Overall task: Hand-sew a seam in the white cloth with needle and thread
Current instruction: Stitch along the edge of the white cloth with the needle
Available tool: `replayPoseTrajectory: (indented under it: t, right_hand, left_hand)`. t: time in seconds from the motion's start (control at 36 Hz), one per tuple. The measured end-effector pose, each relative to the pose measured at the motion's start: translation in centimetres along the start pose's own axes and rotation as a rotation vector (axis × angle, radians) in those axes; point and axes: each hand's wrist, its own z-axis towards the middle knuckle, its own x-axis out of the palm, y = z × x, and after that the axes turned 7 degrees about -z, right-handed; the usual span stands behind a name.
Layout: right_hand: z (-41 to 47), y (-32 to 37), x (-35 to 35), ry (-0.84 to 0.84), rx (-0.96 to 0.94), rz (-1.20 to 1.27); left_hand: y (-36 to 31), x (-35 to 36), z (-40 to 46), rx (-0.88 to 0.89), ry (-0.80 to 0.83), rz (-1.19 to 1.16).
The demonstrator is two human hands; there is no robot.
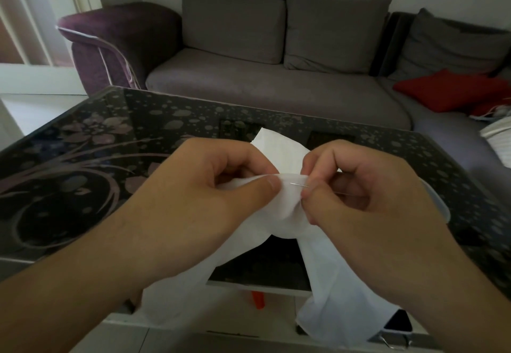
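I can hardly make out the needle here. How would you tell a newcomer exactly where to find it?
Start at the dark floral-patterned glass table, then the white cloth held above its near edge by both hands. The thin silver needle lies level between the left hand's thumb and the right hand's pinching fingertips. It is the only shiny metal sliver against the plain cloth.

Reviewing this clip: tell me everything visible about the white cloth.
The white cloth is thin, plain and soft-looking, crumpled rather than flat. The left hand pinches a fold of it between thumb and fingers; the right hand holds it beside that, pinching a thin needle whose tip lies on the fold. One corner sticks up behind the hands, over the dark patterned table. The rest hangs in two loose flaps past the table's near edge, toward the floor. No stitches can be made out.
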Motion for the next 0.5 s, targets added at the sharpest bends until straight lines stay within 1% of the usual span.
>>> replayPoseTrajectory:
  t: [0.36, 0.5]
  right_hand:
    - [-0.04, 0.19, -0.38, 0.041, -0.064, 0.044]
    - [-0.02, 0.12, -0.39, 0.036, -0.084, 0.025]
  left_hand:
    - [-0.08, 0.10, -0.13, -0.020, -0.017, -0.029]
    - [-0.13, 0.07, -0.17, -0.013, -0.017, -0.032]
